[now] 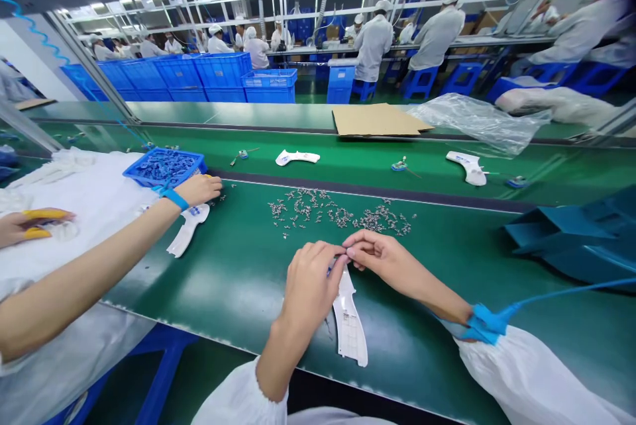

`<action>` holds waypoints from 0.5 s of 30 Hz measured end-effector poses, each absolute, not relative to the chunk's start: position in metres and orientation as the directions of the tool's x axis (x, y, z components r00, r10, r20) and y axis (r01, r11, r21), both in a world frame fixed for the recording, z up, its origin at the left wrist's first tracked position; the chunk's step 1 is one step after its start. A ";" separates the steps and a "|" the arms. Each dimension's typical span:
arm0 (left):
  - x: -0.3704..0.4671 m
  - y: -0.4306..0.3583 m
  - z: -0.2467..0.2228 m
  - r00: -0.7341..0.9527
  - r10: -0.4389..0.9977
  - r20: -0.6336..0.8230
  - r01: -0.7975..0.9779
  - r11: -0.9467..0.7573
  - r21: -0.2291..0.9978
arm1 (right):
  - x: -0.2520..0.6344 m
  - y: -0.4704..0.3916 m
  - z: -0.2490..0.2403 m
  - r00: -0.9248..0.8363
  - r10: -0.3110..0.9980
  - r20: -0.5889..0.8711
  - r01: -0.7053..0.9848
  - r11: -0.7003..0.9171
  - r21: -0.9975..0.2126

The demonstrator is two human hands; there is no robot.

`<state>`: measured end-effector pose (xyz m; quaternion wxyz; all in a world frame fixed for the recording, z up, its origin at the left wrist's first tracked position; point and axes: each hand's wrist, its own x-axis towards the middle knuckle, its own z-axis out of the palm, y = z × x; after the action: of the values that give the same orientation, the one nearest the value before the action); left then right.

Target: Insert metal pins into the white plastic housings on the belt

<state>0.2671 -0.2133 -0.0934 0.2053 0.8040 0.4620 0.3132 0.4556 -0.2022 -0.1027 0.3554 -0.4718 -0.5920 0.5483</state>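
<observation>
Head view, items as they lie: one white shell (352,320), long and curved, on the green surface (238,279) in front of you, its upper end under your hands. Your left hand (309,283): fingers bent and nearly closed around the shell's upper end, a bit of blue showing beside them. Your right hand (385,258): thumb and forefinger drawn together at the same end, touching or nearly touching the left fingertips; whether a small part sits between them you cannot tell. Blue wrist strap (484,324), one, on your right wrist, its cord running off to the right. Small metal parts (380,218), many, loosely scattered beyond the white shell. Second shell (185,232), white, well to its left, beside a co-worker's hand (199,190); another hand with yellow finger covers (44,223) farther left. Blue tray (165,167), filled with blue pieces, beyond and left of the white shell. Two more shells, one (297,158) beyond it, one (468,168) beyond and to the right, with small blue assemblies (399,165) among them. Cardboard sheet (380,119) and clear plastic (481,117), farther beyond. Teal bin (581,233), to its right.
</observation>
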 end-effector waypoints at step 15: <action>0.272 -0.210 -0.105 0.359 0.876 0.322 0.554 -0.478 0.682 | 0.455 -0.205 -0.103 -0.267 0.963 -0.045 0.136 -0.009 -0.991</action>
<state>0.2722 -0.2096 -0.1052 0.2368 0.7895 0.4528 0.3400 0.4552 -0.2053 -0.1028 0.3862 -0.4664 -0.5887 0.5355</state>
